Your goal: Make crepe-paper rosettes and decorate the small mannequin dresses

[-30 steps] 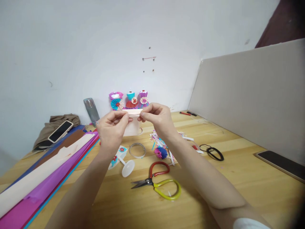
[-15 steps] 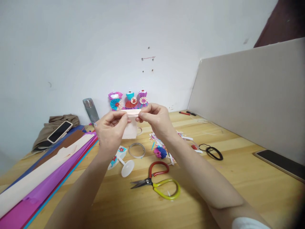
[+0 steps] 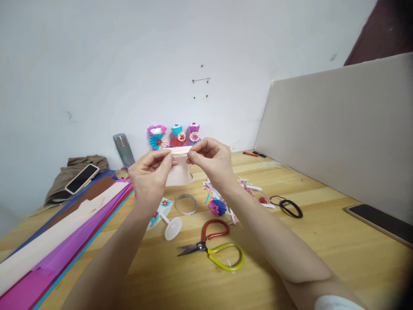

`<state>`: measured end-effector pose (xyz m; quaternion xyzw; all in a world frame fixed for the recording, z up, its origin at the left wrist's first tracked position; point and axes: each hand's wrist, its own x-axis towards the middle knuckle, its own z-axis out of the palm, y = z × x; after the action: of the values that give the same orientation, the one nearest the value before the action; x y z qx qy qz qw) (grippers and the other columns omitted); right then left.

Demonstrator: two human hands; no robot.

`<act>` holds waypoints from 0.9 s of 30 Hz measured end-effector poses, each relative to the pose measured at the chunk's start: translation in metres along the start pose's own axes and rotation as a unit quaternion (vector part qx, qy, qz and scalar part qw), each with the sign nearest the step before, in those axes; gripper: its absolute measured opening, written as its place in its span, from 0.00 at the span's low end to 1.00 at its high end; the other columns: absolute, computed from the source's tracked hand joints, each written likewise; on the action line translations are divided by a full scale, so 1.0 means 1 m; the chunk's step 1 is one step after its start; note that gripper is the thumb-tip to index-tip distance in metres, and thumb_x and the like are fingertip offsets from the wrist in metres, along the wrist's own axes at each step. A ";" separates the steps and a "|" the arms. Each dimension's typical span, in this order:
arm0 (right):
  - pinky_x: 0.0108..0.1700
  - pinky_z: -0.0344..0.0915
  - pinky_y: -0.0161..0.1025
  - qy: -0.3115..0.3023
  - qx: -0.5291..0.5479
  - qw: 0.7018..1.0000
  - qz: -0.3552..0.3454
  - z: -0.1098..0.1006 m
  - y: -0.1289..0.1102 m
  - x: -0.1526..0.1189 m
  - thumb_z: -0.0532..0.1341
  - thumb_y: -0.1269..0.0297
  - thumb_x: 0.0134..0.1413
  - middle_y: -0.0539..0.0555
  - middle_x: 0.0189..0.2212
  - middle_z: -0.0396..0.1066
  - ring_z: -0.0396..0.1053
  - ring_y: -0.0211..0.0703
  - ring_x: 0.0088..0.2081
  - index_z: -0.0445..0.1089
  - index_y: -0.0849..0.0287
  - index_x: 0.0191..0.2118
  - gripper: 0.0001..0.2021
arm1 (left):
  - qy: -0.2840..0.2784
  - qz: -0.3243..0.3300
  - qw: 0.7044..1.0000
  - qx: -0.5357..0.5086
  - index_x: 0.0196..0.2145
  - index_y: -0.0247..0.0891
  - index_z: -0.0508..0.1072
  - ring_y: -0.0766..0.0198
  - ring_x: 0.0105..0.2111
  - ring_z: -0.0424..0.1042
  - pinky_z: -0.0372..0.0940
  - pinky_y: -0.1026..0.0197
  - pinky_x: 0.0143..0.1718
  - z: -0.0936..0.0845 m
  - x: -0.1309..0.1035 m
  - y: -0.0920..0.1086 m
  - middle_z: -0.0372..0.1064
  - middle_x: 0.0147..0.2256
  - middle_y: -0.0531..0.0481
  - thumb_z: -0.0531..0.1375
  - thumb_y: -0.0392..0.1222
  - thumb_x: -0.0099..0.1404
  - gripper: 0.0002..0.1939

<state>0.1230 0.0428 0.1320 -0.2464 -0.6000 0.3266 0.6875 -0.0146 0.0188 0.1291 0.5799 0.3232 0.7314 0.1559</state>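
A pale pink strip of crepe paper is stretched between my two hands above the table, its top edge folded into a narrow band and the rest hanging down. My left hand pinches the band's left end between thumb and fingers. At the right end, my right hand pinches the same fold. Below them lie scissors with one red and one yellow handle, blades slightly apart. A roll of tape and a white stand with a round base rest near my left wrist.
Three small dress figures stand by the wall beside a grey bottle. Coloured paper sheets and a phone lie left. Paper scraps, a blue-pink rosette, a black hair tie and another phone lie right.
Both hands keep their pinch on the crepe paper, and the fold has shifted slightly. The hanging part has swung a little to the right. The view has moved marginally.
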 end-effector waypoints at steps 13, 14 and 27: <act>0.40 0.69 0.40 -0.036 -0.101 0.982 -0.157 -0.008 0.011 -0.001 0.61 0.71 0.53 0.52 0.34 0.74 0.72 0.38 0.36 0.75 0.56 0.37 0.07 | -0.030 0.060 0.998 0.016 0.36 0.41 0.81 0.64 0.30 0.78 0.75 0.61 0.37 -0.006 0.003 -0.011 0.78 0.31 0.51 0.65 0.39 0.60 0.06; 0.40 0.69 0.40 -0.033 -0.109 0.979 -0.167 -0.008 0.013 -0.001 0.61 0.72 0.54 0.52 0.35 0.74 0.72 0.39 0.37 0.76 0.56 0.37 0.08 | -0.031 0.069 0.997 0.022 0.37 0.41 0.81 0.64 0.30 0.78 0.74 0.61 0.37 -0.007 0.004 -0.012 0.78 0.31 0.51 0.65 0.39 0.61 0.06; 0.39 0.70 0.40 0.011 -0.180 0.949 -0.260 -0.006 0.023 0.000 0.60 0.73 0.57 0.53 0.35 0.74 0.72 0.39 0.36 0.76 0.56 0.40 0.08 | -0.050 0.201 0.970 0.127 0.37 0.40 0.80 0.64 0.33 0.77 0.72 0.59 0.41 -0.011 0.007 -0.019 0.79 0.33 0.51 0.62 0.36 0.64 0.07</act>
<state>0.1257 0.0586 0.1145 -0.2056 -0.6842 0.0202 0.6994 -0.0296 0.0342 0.1209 0.6840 0.2818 0.6707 -0.0537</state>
